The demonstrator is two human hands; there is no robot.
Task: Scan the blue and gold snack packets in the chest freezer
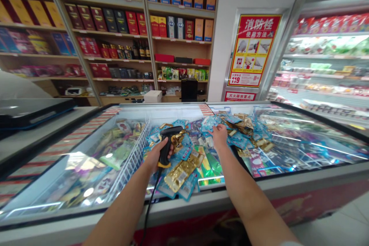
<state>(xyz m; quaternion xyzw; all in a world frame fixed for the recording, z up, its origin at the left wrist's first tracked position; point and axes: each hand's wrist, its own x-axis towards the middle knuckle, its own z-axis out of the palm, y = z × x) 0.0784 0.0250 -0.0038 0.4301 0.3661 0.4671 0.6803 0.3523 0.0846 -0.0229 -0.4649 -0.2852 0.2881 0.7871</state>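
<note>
We look down at a glass-topped chest freezer (167, 212) in a shop, both our arms reaching out over it. Our left hand (155, 155) is wrapped around the grip of a black and yellow scanner (165, 150); the scanner's head points to the right, and its cable (151, 203) hangs down over the freezer's front edge. Our right hand (220, 136) reaches further back, fingers bent, their tips at the edge of a blue packet (208, 123). We cannot tell whether they grip it or only touch it.

Blue and gold packets lie loose over the freezer in two groups. The left group (186, 151) spreads around the scanner, with a long gold packet (182, 173) lying at an angle near the front edge. The right group (244, 123) is piled more thickly, just beyond our right hand.

We judge the work to be under way rather than finished: the scanner is in hand, and many packets lie unstacked on both sides. Nothing marks which packets are dealt with, so we cannot say which group is done and which is left.

Behind the freezer stand shelves (181, 10) of boxed goods.
</note>
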